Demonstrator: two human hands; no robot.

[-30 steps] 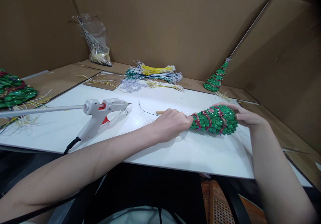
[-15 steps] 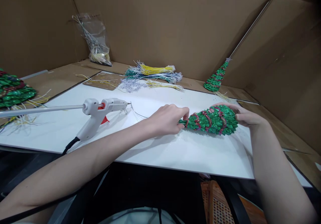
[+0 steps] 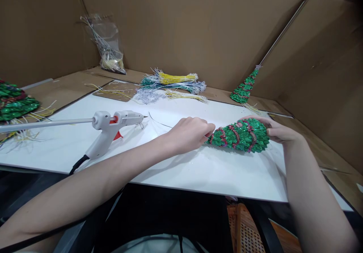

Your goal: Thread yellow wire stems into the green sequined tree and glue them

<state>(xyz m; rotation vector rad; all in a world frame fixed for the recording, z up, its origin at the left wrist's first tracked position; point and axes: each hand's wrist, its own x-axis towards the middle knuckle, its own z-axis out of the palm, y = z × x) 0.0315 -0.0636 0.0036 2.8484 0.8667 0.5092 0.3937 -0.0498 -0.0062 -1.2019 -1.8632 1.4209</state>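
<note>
A green glittery cone tree [image 3: 239, 136] wound with red trim lies on its side over the white board, its tip to the left. My right hand [image 3: 269, 128] grips its wide base. At the tip, my left hand [image 3: 193, 134] has its fingers pinched on a thin dark wire [image 3: 160, 123], whose free end curves out to the left. The fingers of my left hand partly cover the tree's tip.
A white glue gun [image 3: 109, 128] stands at the left, nozzle toward the wire. Behind lie bundles of yellow stems [image 3: 177, 78] and green ones. A smaller tree [image 3: 245, 88] is at the back right, another [image 3: 17, 102] at far left, a plastic bag [image 3: 109, 49] at the back.
My left hand has shifted slightly at the tip and its fingers have rolled over, covering more of it. The wire's free end has swung a little. My right hand stays on the base.
</note>
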